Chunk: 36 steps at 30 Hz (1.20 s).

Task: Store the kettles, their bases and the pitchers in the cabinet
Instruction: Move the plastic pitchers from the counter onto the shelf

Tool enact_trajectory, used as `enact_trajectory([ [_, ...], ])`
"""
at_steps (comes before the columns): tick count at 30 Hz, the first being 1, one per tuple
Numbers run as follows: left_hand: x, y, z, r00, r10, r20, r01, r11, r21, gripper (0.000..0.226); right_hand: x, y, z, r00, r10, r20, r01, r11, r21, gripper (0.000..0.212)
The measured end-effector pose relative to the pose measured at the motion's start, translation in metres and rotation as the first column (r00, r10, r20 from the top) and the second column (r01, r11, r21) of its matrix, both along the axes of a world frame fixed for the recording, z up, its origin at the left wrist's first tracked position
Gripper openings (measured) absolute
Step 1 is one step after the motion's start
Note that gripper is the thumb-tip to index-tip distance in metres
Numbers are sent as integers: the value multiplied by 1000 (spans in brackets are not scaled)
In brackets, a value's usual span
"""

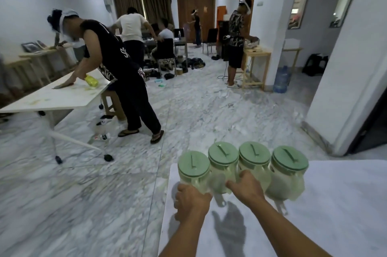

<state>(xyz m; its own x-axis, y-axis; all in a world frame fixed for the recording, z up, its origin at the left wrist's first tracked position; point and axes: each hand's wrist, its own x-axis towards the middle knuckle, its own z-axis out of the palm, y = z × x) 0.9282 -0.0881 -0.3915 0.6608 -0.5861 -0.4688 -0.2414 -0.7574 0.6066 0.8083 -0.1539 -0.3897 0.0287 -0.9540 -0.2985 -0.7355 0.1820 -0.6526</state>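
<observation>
Both hands grip pitchers by their handles over a table [335,204], apparently to carry all four: left hand [191,201], right hand [247,188], pitchers [243,164].

Hands [217,195] seemingly gripping four pitchers [243,169], white table [335,204]

Almost nothing legible appeared. The sleeveless black shirt [104,47] worn by the person bending over the white folding surface [54,97] carried white lettering at the side, of which only what looked like "S" and "K" showed, the rest hidden in the folds. The pale green round lids [193,163] of the clear plastic pitchers bore no readable marking.
</observation>
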Motion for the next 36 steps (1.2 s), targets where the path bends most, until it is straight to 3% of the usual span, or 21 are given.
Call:
enact_trajectory([
  [2, 1, -20, -12, 997, 59, -41, -57, 997, 46, 90, 6, -21, -17, 1000, -18, 14, 18, 999, 30, 62],
  [7, 11, -40, -29, 994, 106, 22, -107, 993, 56, 49, 24, -41, -34, 994, -80, 70, 78, 997, 30, 45],
  [10, 22, -47, -22, 995, 100, 20, -98, 994, -53, 40, 34, -41, -29, 986, -104, 129, 101, 994, 30, 47],
  [14, 43, -48, 15, 995, 96, -20, -98, 973, -211, 34, 43, -44, -24, 974, -72, 215, 89, 993, -73, 75],
  [19, 64, -34, 83, 997, -30, -69, -2, 910, -415, 43, 46, -1, 61, 936, -126, 327, 213, 946, -244, 46],
  [25, 41, 24, 146, 954, -291, -70, 163, 701, -694, 58, 20, 83, 125, 801, -313, 511, 523, 781, -341, 43],
  [30, -13, 69, 184, 849, -504, -159, 227, 620, -751, 44, -32, 167, 161, 661, -372, 652, 693, 636, -339, 42],
  [36, -127, 125, 211, 675, -715, -180, 309, 496, -811, 39, -141, 247, 198, 496, -507, 705, 860, 402, -315, 48],
])
